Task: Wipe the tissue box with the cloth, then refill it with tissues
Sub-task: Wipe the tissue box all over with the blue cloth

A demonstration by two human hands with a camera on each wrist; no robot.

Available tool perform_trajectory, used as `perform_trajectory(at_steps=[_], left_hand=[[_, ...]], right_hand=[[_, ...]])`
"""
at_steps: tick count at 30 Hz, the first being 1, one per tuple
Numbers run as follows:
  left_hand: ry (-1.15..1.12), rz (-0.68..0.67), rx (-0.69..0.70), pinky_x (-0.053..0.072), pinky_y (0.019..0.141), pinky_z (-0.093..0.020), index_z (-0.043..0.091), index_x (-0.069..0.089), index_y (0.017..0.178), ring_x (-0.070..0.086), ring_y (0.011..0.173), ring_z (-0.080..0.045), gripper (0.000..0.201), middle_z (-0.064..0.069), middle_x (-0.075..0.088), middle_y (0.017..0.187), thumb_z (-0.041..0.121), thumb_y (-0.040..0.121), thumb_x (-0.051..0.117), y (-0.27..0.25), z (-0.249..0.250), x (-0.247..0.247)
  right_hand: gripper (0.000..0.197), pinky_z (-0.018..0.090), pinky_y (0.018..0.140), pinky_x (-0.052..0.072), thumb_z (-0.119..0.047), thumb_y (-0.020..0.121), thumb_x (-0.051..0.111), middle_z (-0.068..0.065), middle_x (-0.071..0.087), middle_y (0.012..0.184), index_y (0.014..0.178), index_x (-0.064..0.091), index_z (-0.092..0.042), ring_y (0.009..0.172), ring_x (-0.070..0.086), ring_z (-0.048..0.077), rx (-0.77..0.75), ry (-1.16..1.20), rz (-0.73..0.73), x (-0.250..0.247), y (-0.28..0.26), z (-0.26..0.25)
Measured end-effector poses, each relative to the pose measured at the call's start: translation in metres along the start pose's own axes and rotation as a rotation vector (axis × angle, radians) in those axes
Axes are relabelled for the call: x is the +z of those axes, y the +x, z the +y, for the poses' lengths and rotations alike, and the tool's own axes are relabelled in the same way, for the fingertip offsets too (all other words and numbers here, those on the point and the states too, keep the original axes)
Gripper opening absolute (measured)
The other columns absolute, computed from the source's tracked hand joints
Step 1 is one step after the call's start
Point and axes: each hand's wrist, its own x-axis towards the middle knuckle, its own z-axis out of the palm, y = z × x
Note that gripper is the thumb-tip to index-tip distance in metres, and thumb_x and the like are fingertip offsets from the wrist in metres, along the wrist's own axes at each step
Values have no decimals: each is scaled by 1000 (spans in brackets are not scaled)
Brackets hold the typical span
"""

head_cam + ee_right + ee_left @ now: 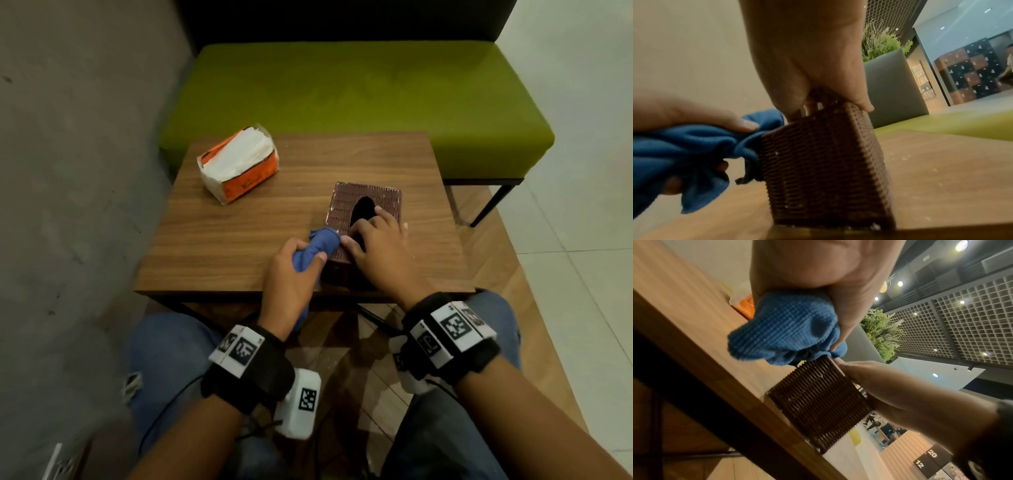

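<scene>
At the near edge of the small wood-grain table (239,233), at about 6 o'clock, the left hand (291,270) has its fingers and thumb curled round a bunched blue waffle-weave cloth (318,246). The cloth's far end touches the near left corner of the brown woven-look tissue box (370,202); the left wrist view shows the cloth (785,331) meeting the top edge of the ribbed box (818,402).

Just right of it, the right hand (380,246) lies on top of the box with fingers spread and bent. One finger reaches the rim of the dark oval opening (363,207), and the thumb sits at the near left corner beside the cloth. In the right wrist view that hand (807,56) bears down on the box's upper edge (824,162), thumb on one side and fingers on the other; pale specks dot the weave and the tabletop nearby.

The box stands upright at about 5 o'clock on the table, close to the near edge.

At about 11 o'clock, well apart from the box, lies an orange-and-clear plastic pack of white tissues (238,162), its top torn open.

Beyond the table at 12 o'clock stands a green upholstered bench (359,92) on dark metal legs, against a dark backrest.
</scene>
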Motion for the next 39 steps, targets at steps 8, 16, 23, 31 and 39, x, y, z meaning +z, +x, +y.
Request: perform_trajectory(at_steps=[8,16,23,31,39], left_hand=[[11,41,-72,30,54,-25,15,51,87,49,72,-15,16,0,53,78,27,88,61,52,14,12],[-38,-45,-72,41,59,-9,14,52,90,52,71,-7,10,2,55,78,21,89,60,3,1,3],[37,11,-34,38,54,-18,17,51,88,51,68,-11,13,5,51,71,25,89,60,24,5,6],[220,3,-38,35,68,-28,10,54,105,56,92,-28,24,-12,60,99,27,89,58,85,18,11],[118,-56,-34,35,61,-27,15,48,88,50,72,-18,17,-1,51,75,26,88,60,46,4,3]], right_hand=[[30,40,118,-3,-35,97,50,12,67,113,93,66,-10,146,18,19,-117,79,-116,-7,6,3],[27,37,118,-6,-30,97,50,14,63,121,93,65,-7,148,10,18,-57,166,-167,-9,5,-2],[28,37,118,-5,-28,97,52,17,57,131,94,66,-4,148,9,18,-75,163,-210,-16,5,-1],[25,37,118,-3,-30,96,54,21,52,137,87,64,-9,148,9,22,-63,201,-213,-11,13,1],[24,37,117,-5,-31,95,55,19,49,140,80,60,-13,148,8,20,-71,201,-240,-12,17,2]])
